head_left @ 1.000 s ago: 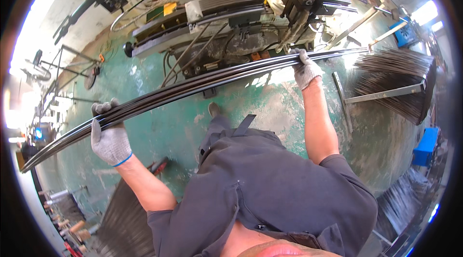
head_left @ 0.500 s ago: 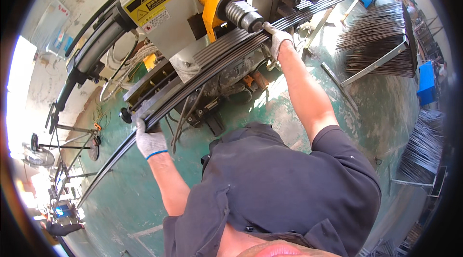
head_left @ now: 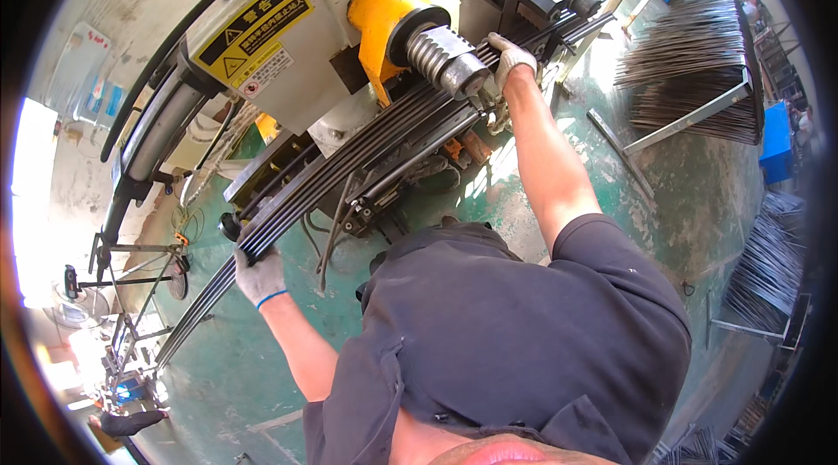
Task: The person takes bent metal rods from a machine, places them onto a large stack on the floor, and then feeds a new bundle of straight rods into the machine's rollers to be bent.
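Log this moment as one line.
Grey knit-gloved left hand: gripping long, thin, dark metal rods | gloved right hand: at rods, grip unclear | rods: slanting, partly hidden by ribbed grey metal cylinder

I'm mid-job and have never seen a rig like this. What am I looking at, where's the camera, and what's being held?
No robot: this is a person working by hand, seen from a fisheye camera on their head, looking down. Picture left is the person's left; straight edges bend near the rim. The gloved left hand holds a bundle of long dark rods; the right hand is at them farther up, near a ribbed cylinder, fingers partly hidden. The rods slant across a grey machine with yellow parts. At right, more thin rods are piled at a metal rack.
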Demonstrator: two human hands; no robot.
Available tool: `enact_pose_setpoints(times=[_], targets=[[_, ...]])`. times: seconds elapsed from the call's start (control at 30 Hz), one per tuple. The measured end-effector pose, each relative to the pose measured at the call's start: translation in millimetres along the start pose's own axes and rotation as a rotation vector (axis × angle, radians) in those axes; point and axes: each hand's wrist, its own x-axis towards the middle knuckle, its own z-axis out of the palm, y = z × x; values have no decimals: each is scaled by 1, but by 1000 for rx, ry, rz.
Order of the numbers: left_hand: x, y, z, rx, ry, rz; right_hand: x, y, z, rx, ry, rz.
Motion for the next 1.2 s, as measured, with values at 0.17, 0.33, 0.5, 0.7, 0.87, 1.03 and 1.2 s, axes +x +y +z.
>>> enact_pose_setpoints(times=[0.17, 0.33, 0.5, 0.7, 0.87, 1.03, 1.2], targets=[[4, -4, -5, 86, 154, 62, 3, 7, -8, -61, 89, 38], [-13, -67, 43, 120, 220, 44, -60, 7, 13, -287, 77, 206], [-38, -122, 89, 91, 171, -188, -98, -16, 28, -202, 35, 221], [-5, -49, 33, 22, 79, 44, -35, -45, 7, -10, 111, 33], [-3, -56, 26, 162, -33, 85, -69, -18, 12, -200, 146, 201], [-20, -114, 64, 95, 109, 92, -102, -3, 18, -113, -118, 250], [-39, -157, 99, 83, 155, -46, -40, -19, -4, -245, -6, 78]])
